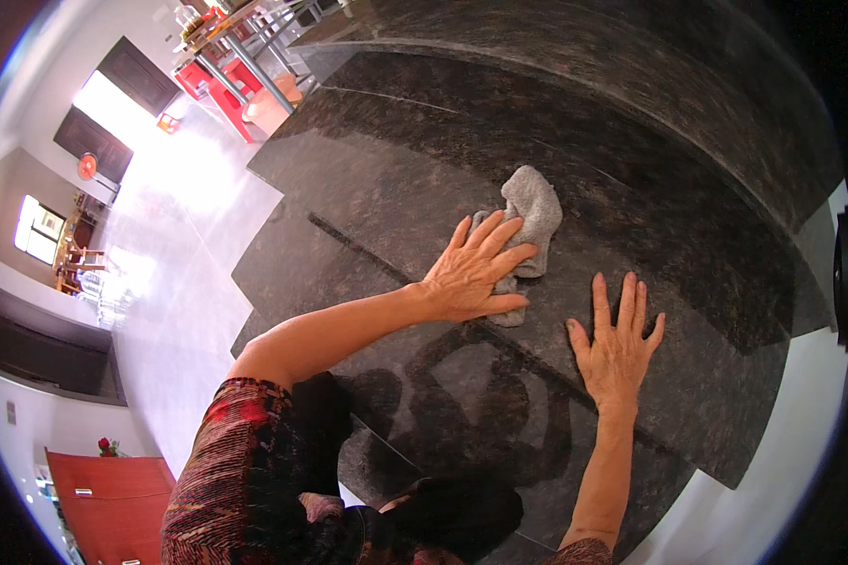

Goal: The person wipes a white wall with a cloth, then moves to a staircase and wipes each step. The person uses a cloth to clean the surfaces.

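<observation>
A grey cloth (535,209), crumpled and folded, lies on the dark stone step (386,188). Over its near left part my left hand (473,273) is pressed flat with the fingers spread, and part of the cloth is hidden under the palm and fingers. To the right, my right hand (617,356) rests palm down on the stone, fingers apart, with nothing in it. A gap of bare stone separates it from the cloth.
Dark stone steps rise toward the far side, with edges (367,247) crossing under my arms. A pale floor (184,254) lies lower on the left. Beyond are a table with red stools (226,99), an orange fan (88,167) and a red cabinet (113,499).
</observation>
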A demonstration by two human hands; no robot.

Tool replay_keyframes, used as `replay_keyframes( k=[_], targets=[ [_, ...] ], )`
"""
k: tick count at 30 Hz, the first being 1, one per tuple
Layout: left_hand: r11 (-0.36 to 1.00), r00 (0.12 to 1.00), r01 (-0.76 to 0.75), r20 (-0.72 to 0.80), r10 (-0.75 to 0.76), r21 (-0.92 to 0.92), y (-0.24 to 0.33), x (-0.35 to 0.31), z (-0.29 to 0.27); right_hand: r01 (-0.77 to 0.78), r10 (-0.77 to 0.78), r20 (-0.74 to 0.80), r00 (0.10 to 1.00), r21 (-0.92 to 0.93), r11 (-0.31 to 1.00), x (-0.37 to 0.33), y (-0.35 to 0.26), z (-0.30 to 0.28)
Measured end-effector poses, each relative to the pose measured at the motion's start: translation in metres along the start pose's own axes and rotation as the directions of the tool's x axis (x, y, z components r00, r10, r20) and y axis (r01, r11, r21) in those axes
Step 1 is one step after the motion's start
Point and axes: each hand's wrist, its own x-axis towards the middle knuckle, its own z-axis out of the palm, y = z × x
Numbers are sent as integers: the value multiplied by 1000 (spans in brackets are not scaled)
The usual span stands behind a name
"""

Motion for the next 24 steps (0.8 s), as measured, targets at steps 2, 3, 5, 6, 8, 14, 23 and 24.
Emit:
replay_keyframes(
  k=[2, 3, 5, 6, 8, 14, 23, 24],
  targets=[
    [1000, 999, 18, 40, -19, 16, 0, 0, 0, 2, -2, 11, 1000, 23, 1000, 1, 1, -2],
    [999, 999, 28, 46, -29, 20, 1, 0, 1, 9, -9, 9, 1000, 34, 999, 0, 1, -3],
    [999, 998, 36, 51, -37, 33, 2, 3, -1, 14, -14, -5, 1000, 53, 998, 2, 3, -3],
    [998, 996, 40, 74, -43, 40, 3, 4, -1, 20, -19, -20, 1000, 60, 998, 2, 5, -3],
    [998, 992, -29, 122, 22, 55, -5, 6, -6, 19, -18, -14, 1000, 75, 997, 3, 5, -3],
    [978, 976, 174, 110, -187, 119, -98, -13, -30, 0, 0, 2, 1000, 40, 999, 4, 2, -3],
    [484, 495, 869, -189, -848, 107, -301, -105, -75, 2, -2, 29, 1000, -3, 1000, 6, 0, -5],
    [411, 425, 904, -163, -890, 116, -305, -97, -82, -14, 14, 35, 999, 8, 1000, 7, 0, -5]
  ],
)
